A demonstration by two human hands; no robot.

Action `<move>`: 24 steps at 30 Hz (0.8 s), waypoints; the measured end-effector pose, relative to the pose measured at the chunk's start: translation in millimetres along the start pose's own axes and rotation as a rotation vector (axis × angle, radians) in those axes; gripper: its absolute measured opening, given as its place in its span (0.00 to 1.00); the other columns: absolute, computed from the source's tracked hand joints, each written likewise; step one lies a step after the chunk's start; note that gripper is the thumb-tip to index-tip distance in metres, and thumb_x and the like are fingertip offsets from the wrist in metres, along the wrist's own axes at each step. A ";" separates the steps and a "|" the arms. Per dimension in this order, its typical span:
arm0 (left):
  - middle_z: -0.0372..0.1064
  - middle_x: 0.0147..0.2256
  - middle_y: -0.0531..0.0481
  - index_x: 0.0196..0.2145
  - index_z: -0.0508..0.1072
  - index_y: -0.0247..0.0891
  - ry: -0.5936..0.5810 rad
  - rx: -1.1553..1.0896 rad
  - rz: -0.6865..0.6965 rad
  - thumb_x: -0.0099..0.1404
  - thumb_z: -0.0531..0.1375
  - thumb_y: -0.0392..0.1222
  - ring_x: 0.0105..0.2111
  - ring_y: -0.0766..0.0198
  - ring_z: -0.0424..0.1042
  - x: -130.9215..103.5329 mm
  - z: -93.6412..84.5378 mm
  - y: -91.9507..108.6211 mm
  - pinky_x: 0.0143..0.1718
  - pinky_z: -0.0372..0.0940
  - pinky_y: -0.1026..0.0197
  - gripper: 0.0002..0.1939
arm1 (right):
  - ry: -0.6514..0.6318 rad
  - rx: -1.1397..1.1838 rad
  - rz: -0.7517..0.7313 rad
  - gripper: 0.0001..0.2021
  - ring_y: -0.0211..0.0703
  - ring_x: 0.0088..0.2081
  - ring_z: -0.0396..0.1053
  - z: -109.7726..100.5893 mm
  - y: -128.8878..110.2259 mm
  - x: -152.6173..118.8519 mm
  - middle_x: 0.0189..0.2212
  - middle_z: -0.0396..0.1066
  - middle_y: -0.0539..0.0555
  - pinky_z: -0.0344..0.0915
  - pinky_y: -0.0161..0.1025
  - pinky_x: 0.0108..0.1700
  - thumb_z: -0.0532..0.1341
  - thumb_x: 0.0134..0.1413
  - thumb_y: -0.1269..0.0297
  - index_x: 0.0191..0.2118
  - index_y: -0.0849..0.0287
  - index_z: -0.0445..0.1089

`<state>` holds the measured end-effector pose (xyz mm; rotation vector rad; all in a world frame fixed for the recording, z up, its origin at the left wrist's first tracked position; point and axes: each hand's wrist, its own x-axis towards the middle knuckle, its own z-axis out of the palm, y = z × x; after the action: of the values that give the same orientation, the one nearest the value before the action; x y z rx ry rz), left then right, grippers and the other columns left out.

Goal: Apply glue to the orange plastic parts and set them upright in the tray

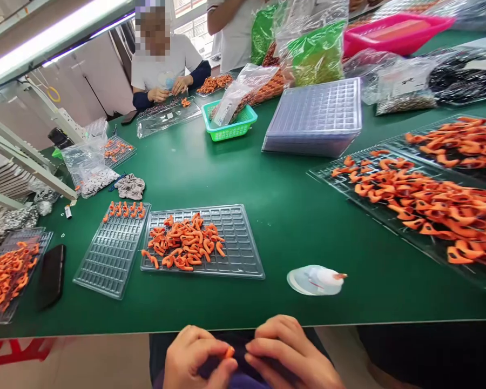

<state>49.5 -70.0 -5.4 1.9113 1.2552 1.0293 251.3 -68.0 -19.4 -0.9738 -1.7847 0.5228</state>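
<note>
Small orange piece (pixel 229 352), pinched between the fingertips of the left hand (pixel 196 359) and touched by the right hand (pixel 291 354). Both hands are held close together below the near edge of the green table (pixel 291 216). Only a short rounded end of the piece shows; the rest is hidden by fingers.

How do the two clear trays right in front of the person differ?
The left tray holds one row of orange pieces along its far edge, the other pockets bare; the right tray carries a loose heap across its left half. The left tray lies angled, the right one nearly square to the table edge. Both are clear, gridded plastic.
</note>
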 end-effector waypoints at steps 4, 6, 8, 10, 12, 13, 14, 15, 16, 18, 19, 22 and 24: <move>0.71 0.26 0.49 0.37 0.75 0.36 0.022 0.319 0.397 0.68 0.58 0.33 0.24 0.65 0.67 21.7 -6.8 17.1 0.25 0.64 0.65 0.05 | 0.025 0.078 0.061 0.08 0.42 0.30 0.69 -1.1 -2.6 -2.0 0.28 0.71 0.50 0.68 0.38 0.35 0.62 0.59 0.75 0.39 0.54 0.68; 0.70 0.25 0.49 0.37 0.73 0.35 0.018 0.365 0.459 0.68 0.57 0.31 0.23 0.65 0.65 27.8 -7.3 23.4 0.25 0.63 0.65 0.05 | 0.036 0.100 0.081 0.08 0.42 0.31 0.70 0.6 -3.9 -3.0 0.29 0.71 0.50 0.69 0.38 0.35 0.63 0.59 0.75 0.38 0.54 0.67; 0.70 0.25 0.49 0.37 0.73 0.34 0.015 0.374 0.479 0.68 0.57 0.31 0.23 0.65 0.65 29.5 -6.8 26.5 0.25 0.63 0.64 0.05 | 0.042 0.118 0.094 0.09 0.42 0.32 0.70 1.7 -4.9 -3.5 0.30 0.72 0.50 0.69 0.37 0.36 0.63 0.59 0.75 0.39 0.54 0.67; 0.70 0.25 0.48 0.37 0.73 0.33 0.011 0.368 0.480 0.68 0.58 0.31 0.24 0.65 0.65 28.7 -6.1 27.2 0.25 0.64 0.64 0.04 | 0.043 0.129 0.098 0.09 0.42 0.34 0.71 1.6 -5.6 -3.6 0.32 0.73 0.50 0.69 0.37 0.37 0.63 0.59 0.76 0.40 0.54 0.67; 0.70 0.26 0.48 0.38 0.73 0.33 0.010 0.362 0.477 0.68 0.57 0.31 0.24 0.65 0.65 27.6 -5.8 27.0 0.25 0.64 0.64 0.05 | 0.030 0.134 0.102 0.10 0.42 0.34 0.71 0.6 -5.8 -3.4 0.32 0.73 0.50 0.69 0.37 0.39 0.62 0.59 0.77 0.41 0.54 0.67; 0.70 0.26 0.48 0.38 0.73 0.33 0.009 0.359 0.475 0.68 0.57 0.31 0.24 0.65 0.65 27.3 -5.8 26.9 0.26 0.64 0.64 0.05 | 0.024 0.136 0.101 0.10 0.42 0.35 0.71 0.0 -5.7 -3.3 0.32 0.73 0.50 0.69 0.37 0.39 0.62 0.58 0.77 0.41 0.54 0.67; 0.70 0.26 0.49 0.37 0.73 0.33 0.010 0.358 0.475 0.69 0.57 0.31 0.24 0.65 0.65 27.2 -5.7 27.0 0.26 0.64 0.64 0.05 | 0.020 0.138 0.100 0.10 0.41 0.35 0.71 -0.4 -5.6 -3.3 0.32 0.73 0.50 0.69 0.37 0.39 0.62 0.58 0.77 0.41 0.54 0.67; 0.70 0.26 0.49 0.37 0.73 0.33 0.013 0.356 0.473 0.69 0.57 0.31 0.24 0.66 0.65 27.2 -5.7 27.2 0.25 0.64 0.65 0.05 | 0.020 0.139 0.098 0.10 0.41 0.35 0.71 -0.6 -5.4 -3.3 0.32 0.73 0.50 0.69 0.37 0.39 0.62 0.58 0.77 0.41 0.54 0.67; 0.70 0.26 0.49 0.37 0.73 0.33 0.015 0.354 0.473 0.69 0.57 0.31 0.24 0.66 0.65 27.3 -5.6 27.3 0.25 0.64 0.65 0.05 | 0.022 0.141 0.095 0.10 0.41 0.35 0.71 -0.7 -5.3 -3.3 0.32 0.73 0.50 0.69 0.37 0.39 0.62 0.58 0.78 0.40 0.54 0.67; 0.70 0.26 0.49 0.37 0.73 0.33 0.022 0.345 0.474 0.70 0.57 0.32 0.24 0.66 0.65 27.1 -5.1 27.2 0.26 0.64 0.65 0.05 | 0.026 0.145 0.088 0.10 0.41 0.35 0.71 -0.3 -5.4 -3.2 0.32 0.73 0.50 0.69 0.37 0.38 0.62 0.58 0.78 0.40 0.55 0.67; 0.70 0.26 0.49 0.37 0.73 0.33 0.025 0.341 0.472 0.70 0.57 0.32 0.24 0.66 0.65 26.9 -4.7 26.8 0.26 0.64 0.65 0.05 | 0.026 0.149 0.087 0.11 0.41 0.35 0.71 -0.2 -5.7 -3.1 0.32 0.73 0.50 0.69 0.37 0.38 0.61 0.58 0.79 0.40 0.55 0.67; 0.70 0.26 0.49 0.37 0.73 0.33 0.033 0.321 0.473 0.69 0.57 0.32 0.24 0.66 0.65 25.8 -3.4 25.0 0.26 0.64 0.64 0.05 | 0.042 0.160 0.082 0.10 0.42 0.35 0.71 -0.3 -7.9 -1.7 0.33 0.73 0.51 0.69 0.38 0.38 0.61 0.58 0.79 0.40 0.55 0.68; 0.70 0.25 0.48 0.37 0.73 0.33 0.043 0.305 0.479 0.69 0.57 0.32 0.25 0.66 0.65 25.4 -2.9 23.9 0.26 0.64 0.64 0.05 | 0.067 0.165 0.065 0.11 0.42 0.35 0.71 -0.7 -9.8 -0.5 0.34 0.74 0.52 0.69 0.39 0.39 0.62 0.58 0.80 0.40 0.56 0.67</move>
<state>63.8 -54.5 22.5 2.5183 1.0444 1.1663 248.3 -74.1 -12.3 -0.9264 -1.6271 0.6602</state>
